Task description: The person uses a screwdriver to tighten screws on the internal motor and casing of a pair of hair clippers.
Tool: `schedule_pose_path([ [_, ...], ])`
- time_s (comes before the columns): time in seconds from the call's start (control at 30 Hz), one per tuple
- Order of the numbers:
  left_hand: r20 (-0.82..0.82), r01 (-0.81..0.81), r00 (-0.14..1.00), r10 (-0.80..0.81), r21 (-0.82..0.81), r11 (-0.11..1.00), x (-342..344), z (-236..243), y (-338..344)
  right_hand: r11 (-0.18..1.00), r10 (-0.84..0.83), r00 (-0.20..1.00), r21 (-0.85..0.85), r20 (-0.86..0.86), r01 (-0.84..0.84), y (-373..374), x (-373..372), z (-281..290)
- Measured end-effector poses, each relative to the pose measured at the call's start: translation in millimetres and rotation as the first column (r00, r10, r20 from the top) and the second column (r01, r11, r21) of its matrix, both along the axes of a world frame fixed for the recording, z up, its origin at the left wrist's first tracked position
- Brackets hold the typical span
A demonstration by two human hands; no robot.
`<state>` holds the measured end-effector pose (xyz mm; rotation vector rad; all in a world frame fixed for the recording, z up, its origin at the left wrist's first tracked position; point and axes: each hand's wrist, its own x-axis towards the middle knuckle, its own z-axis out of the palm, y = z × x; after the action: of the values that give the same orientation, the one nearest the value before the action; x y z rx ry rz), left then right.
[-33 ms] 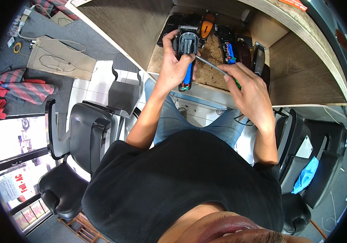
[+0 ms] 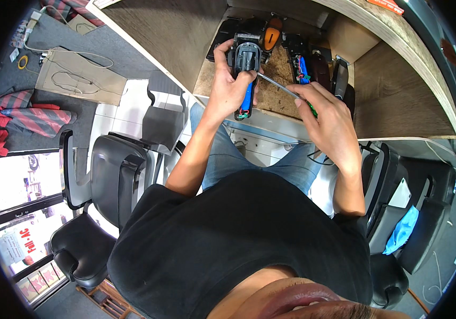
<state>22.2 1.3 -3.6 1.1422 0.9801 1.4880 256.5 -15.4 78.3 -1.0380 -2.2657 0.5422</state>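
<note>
The left hand is wrapped tight around a black, oblong clipper-like device with a blue core, held upright over the wooden bench. The right hand pinches a thin steel screwdriver, its shaft slanting up-left, tip seemingly touching the device.

left hand gripping clipper, right hand holding screwdriver

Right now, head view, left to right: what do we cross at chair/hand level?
Red striped cloth → black office chair → left hand holding the black-and-blue device → screwdriver shaft → right hand → blue cloth on the right-side chair.
</note>
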Motion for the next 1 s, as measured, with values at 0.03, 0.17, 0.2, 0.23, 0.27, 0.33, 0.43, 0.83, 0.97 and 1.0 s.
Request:
schedule_pose_path([
  [0.03, 0.0, -0.001, 1.0, 0.001, 0.001, 1.0, -0.5, 0.2, -0.2, 1.0, -0.01, 1.0, -0.012, -0.003, 0.01, -0.6, 0.0, 1.5],
  [0.17, -0.03, -0.019, 0.999, 0.018, -0.021, 1.0, 0.8, 1.0, -0.3, 1.0, -0.004, 1.0, -0.012, 0.004, 0.004, 1.2, 0.7, 1.7],
  [0.2, -0.027, -0.03, 0.999, 0.03, -0.021, 0.999, 1.3, 1.8, -0.3, 1.0, -0.002, 1.0, -0.002, 0.005, 0.002, 1.5, 0.5, 1.2],
  [0.23, -0.027, -0.03, 0.999, 0.029, -0.02, 0.999, 1.1, 1.6, -0.3, 1.0, 0.0, 1.0, 0.007, 0.007, -0.001, 1.6, 0.4, 0.9],
  [0.27, -0.036, -0.029, 0.999, 0.028, -0.025, 0.999, 0.7, 1.2, -0.4, 1.0, 0.0, 1.0, 0.008, 0.006, 0.0, 1.4, 0.3, 1.1],
  [0.33, -0.045, -0.029, 0.999, 0.027, -0.03, 0.999, 0.3, 1.0, -0.5, 1.0, -0.006, 1.0, -0.01, 0.019, 0.006, 1.3, 0.4, 1.0],
  [0.43, -0.046, -0.022, 0.999, 0.02, -0.034, 0.999, 0.6, 1.8, -0.5, 1.0, -0.014, 1.0, 0.028, 0.028, 0.013, 1.1, -1.1, -0.3],
  [0.83, -0.044, -0.062, 0.997, 0.06, -0.065, 0.996, 3.9, 5.0, 0.3, 0.977, -0.079, 0.977, 0.212, 0.199, 0.036, 2.2, -8.3, 6.9],
  [0.97, -0.012, -0.037, 0.999, 0.036, -0.103, 0.994, 0.3, 6.9, -0.4, 0.977, -0.077, 0.982, 0.211, 0.174, 0.039, 0.8, -6.6, 8.0],
  [1.0, 0.003, -0.022, 1.0, 0.023, -0.12, 0.992, -0.3, 7.1, -1.5, 0.979, -0.079, 0.981, 0.197, 0.178, 0.043, -0.3, -6.2, 9.2],
])
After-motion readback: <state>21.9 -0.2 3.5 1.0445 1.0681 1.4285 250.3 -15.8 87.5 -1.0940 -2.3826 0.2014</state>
